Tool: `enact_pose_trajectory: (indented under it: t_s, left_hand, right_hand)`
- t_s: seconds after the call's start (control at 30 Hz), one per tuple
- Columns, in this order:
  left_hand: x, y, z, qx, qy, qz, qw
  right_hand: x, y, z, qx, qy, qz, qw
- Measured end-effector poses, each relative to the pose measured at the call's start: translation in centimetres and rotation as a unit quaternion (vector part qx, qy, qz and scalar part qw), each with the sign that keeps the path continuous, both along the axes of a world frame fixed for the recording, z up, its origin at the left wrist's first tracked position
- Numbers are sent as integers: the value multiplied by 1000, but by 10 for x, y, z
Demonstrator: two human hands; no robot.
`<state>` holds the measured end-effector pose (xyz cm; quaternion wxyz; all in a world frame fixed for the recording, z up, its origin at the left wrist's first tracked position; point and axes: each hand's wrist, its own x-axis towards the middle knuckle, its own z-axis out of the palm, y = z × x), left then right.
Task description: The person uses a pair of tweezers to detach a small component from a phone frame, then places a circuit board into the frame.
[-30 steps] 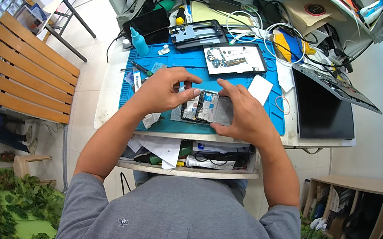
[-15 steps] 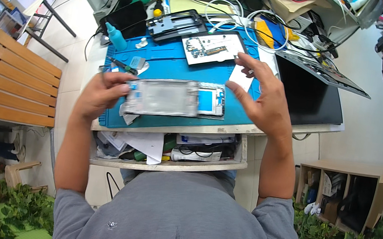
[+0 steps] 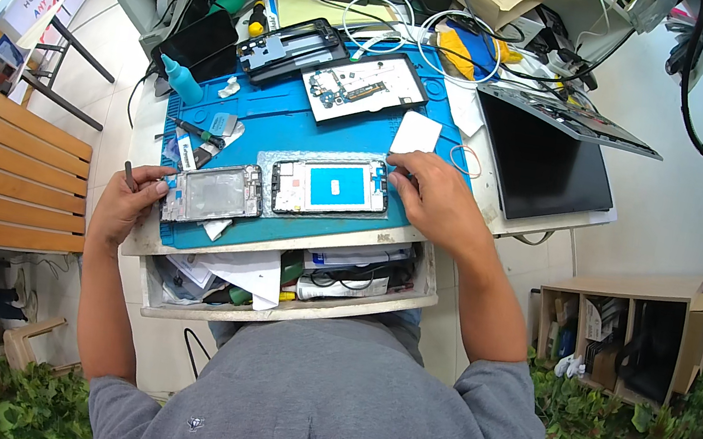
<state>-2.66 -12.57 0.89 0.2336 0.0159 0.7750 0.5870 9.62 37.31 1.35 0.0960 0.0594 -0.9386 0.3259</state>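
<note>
- At the left front of the blue repair mat [image 3: 284, 124], the bare metal-and-black phone frame [image 3: 215, 194] is held by its left end; whether it is lifted cannot be told.
- That end is pinched between thumb and fingers of the left hand [image 3: 126, 200], nearly closed, with a slim dark tool [image 3: 130, 176] also carried among the fingers.
- Near the mat's front middle, the phone assembly with a blue panel [image 3: 336, 188] is laid on a translucent plastic sheet [image 3: 266, 162].
- Its right end is met by the fingertips of the right hand [image 3: 434, 194], which is loosely curled and part open; whether a grip is taken cannot be told.
- Toward the mat's back, a white tray [image 3: 403, 81] is seen with a circuit board [image 3: 365, 91] in it, beside a black clamp-like holder [image 3: 293, 51].
- On the mat's left rear part, a light-blue squeeze bottle [image 3: 180, 82] is stood.
- Near the mat's right edge, a white card [image 3: 417, 134] is placed.
</note>
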Motion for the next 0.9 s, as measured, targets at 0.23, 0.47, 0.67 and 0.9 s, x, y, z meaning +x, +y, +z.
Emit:
enact_pose_trajectory:
  t_s: [0.23,0.47,0.67,0.9]
  left_hand:
    - [9,20,25,-256,205,-42,944]
    - [2,37,54,-354,228,-60,905]
    - [-5,20,57,102,257,123,953]
    - [-15,71,59,190,72,82,976]
  right_hand:
    - [-4,-2,9,8,-16,9,1000]
    - [7,7,7,-10,24,12,1000]
    - [8,-4,10,-33,-7,8,999]
    - [24,0,2,-42,36,-7,998]
